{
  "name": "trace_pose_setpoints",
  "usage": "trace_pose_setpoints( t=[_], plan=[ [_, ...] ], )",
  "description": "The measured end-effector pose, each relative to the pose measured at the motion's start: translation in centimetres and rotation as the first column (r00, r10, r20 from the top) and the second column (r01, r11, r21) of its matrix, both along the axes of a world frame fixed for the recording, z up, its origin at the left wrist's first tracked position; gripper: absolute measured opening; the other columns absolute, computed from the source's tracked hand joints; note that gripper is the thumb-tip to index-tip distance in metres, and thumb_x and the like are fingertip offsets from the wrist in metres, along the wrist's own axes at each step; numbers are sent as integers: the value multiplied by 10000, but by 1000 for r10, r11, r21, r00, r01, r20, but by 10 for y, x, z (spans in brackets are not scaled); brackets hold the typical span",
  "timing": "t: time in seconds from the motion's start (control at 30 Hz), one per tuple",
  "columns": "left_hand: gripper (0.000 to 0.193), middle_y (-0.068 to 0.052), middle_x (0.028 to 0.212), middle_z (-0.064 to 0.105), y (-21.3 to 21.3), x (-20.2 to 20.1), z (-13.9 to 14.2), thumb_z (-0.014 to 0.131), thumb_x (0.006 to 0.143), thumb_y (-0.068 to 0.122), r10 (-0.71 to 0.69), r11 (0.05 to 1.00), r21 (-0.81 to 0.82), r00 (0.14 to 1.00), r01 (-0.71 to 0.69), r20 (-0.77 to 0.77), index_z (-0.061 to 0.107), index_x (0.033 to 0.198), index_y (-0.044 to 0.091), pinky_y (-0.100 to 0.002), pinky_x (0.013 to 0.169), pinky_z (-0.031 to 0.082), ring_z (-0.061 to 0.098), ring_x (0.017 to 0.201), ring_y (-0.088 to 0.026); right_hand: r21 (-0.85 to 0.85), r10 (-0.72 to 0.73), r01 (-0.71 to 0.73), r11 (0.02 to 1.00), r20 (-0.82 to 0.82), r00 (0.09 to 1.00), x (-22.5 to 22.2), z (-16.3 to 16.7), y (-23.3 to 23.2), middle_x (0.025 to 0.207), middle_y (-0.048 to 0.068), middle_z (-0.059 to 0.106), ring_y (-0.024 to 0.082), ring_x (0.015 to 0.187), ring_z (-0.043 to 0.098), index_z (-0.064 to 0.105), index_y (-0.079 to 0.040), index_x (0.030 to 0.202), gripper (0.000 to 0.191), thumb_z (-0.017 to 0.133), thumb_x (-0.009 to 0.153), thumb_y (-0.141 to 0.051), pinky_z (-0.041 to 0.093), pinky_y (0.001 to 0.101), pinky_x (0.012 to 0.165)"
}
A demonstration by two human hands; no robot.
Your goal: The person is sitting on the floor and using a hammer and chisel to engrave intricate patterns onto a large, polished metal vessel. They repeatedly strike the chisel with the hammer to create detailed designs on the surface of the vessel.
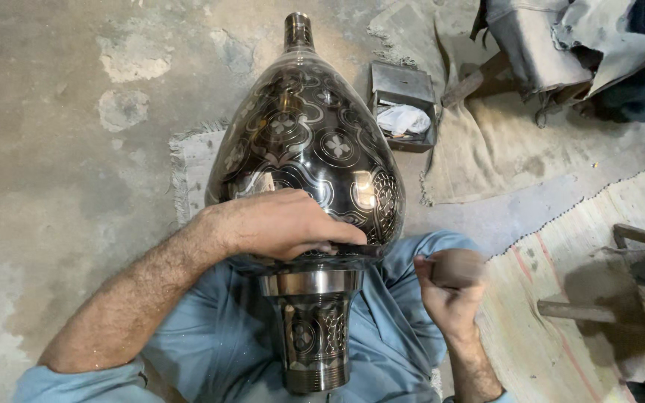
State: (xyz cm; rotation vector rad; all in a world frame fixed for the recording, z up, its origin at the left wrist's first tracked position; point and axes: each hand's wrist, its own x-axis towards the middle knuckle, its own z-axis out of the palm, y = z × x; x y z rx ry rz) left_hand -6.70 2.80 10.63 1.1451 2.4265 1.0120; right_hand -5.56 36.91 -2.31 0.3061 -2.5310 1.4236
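— Fingers of the left hand (281, 222) lie spread and pressed over the lower swell of the vase (307, 142), mid-frame, across the lap.

— And the right hand (448, 287)?

— Clenched round a blurred brown tool (457, 267), lower right; maybe a mallet, I can't tell.

— How would the vase handle?

— Metal, I'd judge: heavy, stiff, polished and slippery, its engraved pattern easy to scratch. Best held at the flange above the foot (313, 336), one palm steadying the belly.

— Around it?

— Small metal box (404, 104) upper right, woven mat (561, 298) right.
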Motion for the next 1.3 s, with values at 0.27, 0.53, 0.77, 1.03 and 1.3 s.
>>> trace_pose_setpoints(
  t=[0.27,0.53,0.77,1.03,1.3],
  plan=[
    [500,-110,1077,759,1,-13,0,682,886,136,-54,998,22,998,53,44,559,1370,179,-489,775,559,733,968,-329,149,149,-188,971,239,959,-3,-7,-7,859,87,766,136,835,745,597,-13,984,258,758,787,31,582,292,707],
    [508,-117,1038,757,3,-25,2,692,898,172,-178,980,-84,982,182,57,553,1384,219,-490,780,562,725,966,-335,-254,14,-8,967,22,1000,9,4,-28,865,31,677,123,756,658,592,-51,1006,259,775,828,-10,566,314,690],
    [503,-129,971,762,0,-21,0,690,908,161,-127,989,-58,987,133,100,561,1388,241,-470,742,577,742,903,-326,106,145,-124,987,-222,964,-5,30,-21,874,37,675,183,800,625,619,-61,993,285,733,742,12,500,370,734],
    [465,-147,972,757,-5,-1,-1,700,894,143,79,996,-33,996,-78,42,618,1337,259,-475,745,583,739,891,-355,335,186,-135,932,-123,975,-18,39,-12,827,75,676,240,744,586,659,-53,976,246,786,767,-18,476,383,725],
    [408,-112,1058,780,-11,23,-16,668,951,166,304,931,181,948,-317,94,616,1356,165,-398,826,629,784,923,-279,136,215,-215,967,17,977,-45,88,-25,886,105,718,314,764,667,637,-51,1074,334,827,803,-97,534,373,725]
  ],
)
